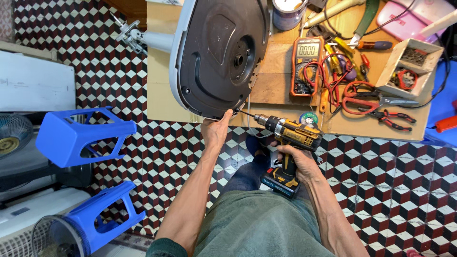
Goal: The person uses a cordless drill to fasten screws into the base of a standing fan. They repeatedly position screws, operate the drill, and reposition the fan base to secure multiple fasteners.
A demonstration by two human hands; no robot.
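A screw at the lower rim of a round appliance base (pixel 220 54) is being worked with a cordless drill (pixel 289 138). The drill is held in the right hand (pixel 299 161), the fingers wrapped closed around its grip, and its thin bit is pointed at the edge of the base. The left hand (pixel 215 129) is pressed against that same edge, thumb and fingertips pinched right where the bit tip meets the rim; whether a screw is held between them cannot be told. The step in hand is judged to be driving or loosening one rim screw. The next move is judged to call for the bit to be kept square in the screw head and the base to be kept steady.

The base is laid tilted on the left part of a cardboard-covered table (pixel 162 102), its dark, dished underside turned up, ringed by a pale grey rim, with a hub near the middle. A multimeter (pixel 306 66) lies just beside it.
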